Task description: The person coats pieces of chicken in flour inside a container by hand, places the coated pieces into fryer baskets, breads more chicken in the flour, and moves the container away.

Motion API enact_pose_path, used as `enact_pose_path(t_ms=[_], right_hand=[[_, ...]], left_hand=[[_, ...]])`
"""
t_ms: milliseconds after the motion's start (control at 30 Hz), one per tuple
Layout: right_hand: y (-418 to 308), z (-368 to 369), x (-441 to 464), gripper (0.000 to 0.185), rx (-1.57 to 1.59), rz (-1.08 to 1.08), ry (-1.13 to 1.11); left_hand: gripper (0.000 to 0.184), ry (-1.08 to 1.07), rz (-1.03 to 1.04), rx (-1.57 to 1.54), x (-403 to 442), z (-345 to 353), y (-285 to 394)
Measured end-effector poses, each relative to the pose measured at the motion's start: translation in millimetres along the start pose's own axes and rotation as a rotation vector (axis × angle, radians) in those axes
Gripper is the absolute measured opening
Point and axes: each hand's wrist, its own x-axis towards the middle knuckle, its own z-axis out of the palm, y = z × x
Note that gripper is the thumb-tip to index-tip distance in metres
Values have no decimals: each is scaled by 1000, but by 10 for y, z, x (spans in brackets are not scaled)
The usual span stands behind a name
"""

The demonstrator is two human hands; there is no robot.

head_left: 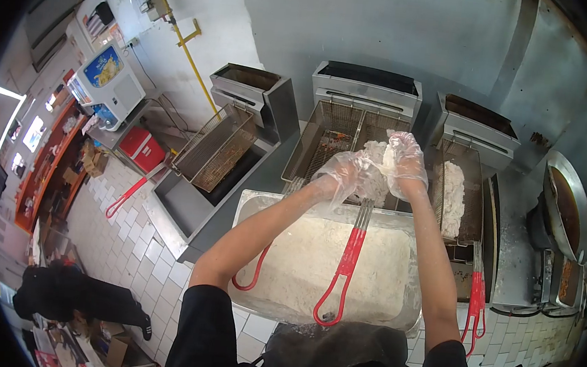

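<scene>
Both my hands wear clear plastic gloves dusted with white flour. My left hand (342, 175) and my right hand (406, 166) are close together above the right-hand wire basket of the middle fryer. Between them is a flour-coated food piece (376, 154), with the fingers of both hands closed around it. More coated food (374, 190) shows under the hands in that basket; its exact kind cannot be made out. The basket's red handle (352, 257) reaches back over a metal tray of flour (301, 263) in front of me.
On the right, another fry basket (472, 191) holds a row of flour-coated food (452, 196). A large pan (567, 205) stands at the far right. To the left are a fryer with a raised basket (220, 151) and a red box (143, 149). Another person (78, 294) is at the lower left.
</scene>
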Motion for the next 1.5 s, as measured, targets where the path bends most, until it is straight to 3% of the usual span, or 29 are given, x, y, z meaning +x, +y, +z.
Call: enact_pose_path(t_ms=[67,167,233,367,500,600,700,867,1000,1133,1200,1233,1300,1333,1433,1500], right_hand=[[-95,14,-55,21,69,47,-43],[145,163,-40,18,461,123,-141],[67,115,-54,22,666,214,-201],[142,1,-72,38,1071,291,-361],[41,-114,-116,64,906,181,-438],[-66,-179,-136,67,711,84,-444],[33,-86,-120,63,329,-54,-313],[-192,-15,-205,54,68,-42,-178],[-148,36,-214,49,-14,-19,-84],[5,-51,-109,46,662,179,-358],[63,-139,-106,47,645,175,-418],[47,-178,-107,48,634,173,-447],[123,-178,-119,47,818,189,-497],[158,-171,-133,46,912,197,-520],[169,-100,-212,47,909,261,-425],[138,-3,-270,48,1047,302,-357]], left_hand=[[18,75,117,119,142,-245,-187],[18,360,60,241,-147,454,141],[21,302,136,600,-227,463,200],[25,255,136,675,-363,587,345],[25,219,157,840,-318,412,301],[23,212,216,748,-286,384,245],[20,189,277,732,-337,480,245],[17,224,467,1001,-142,271,26],[19,187,426,982,-151,208,24],[20,298,514,1175,-160,107,31],[19,243,525,898,-172,114,1],[18,137,517,574,-161,133,-11],[17,34,508,444,-165,190,-19],[17,35,515,638,-228,340,62],[17,-68,505,783,-169,352,23],[17,-71,554,1041,-177,381,56]])
